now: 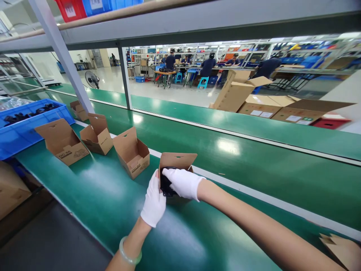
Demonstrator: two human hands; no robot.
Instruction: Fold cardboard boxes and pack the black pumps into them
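An open brown box (180, 160) stands on the green work surface (118, 210) with its lid flap raised. My left hand (153, 201), in a white glove, grips the left side of this box, fingers pressed together. From the right, my right hand (183, 183), also white-gloved, reaches into the box opening with its fingers closed on a black item (168, 184). The item's shape is partly hidden by the glove and the box wall. Just left of my hands sits another open box (138, 165), with its inside showing bare cardboard.
More open small boxes (66, 146) stand at the left, beside a blue bin (34, 131) of black parts. A metal post (125, 77) and overhead shelf edge (197, 22) frame the belt. Large cartons (262, 105) stand beyond; folded cardboard (341, 248) lies lower right.
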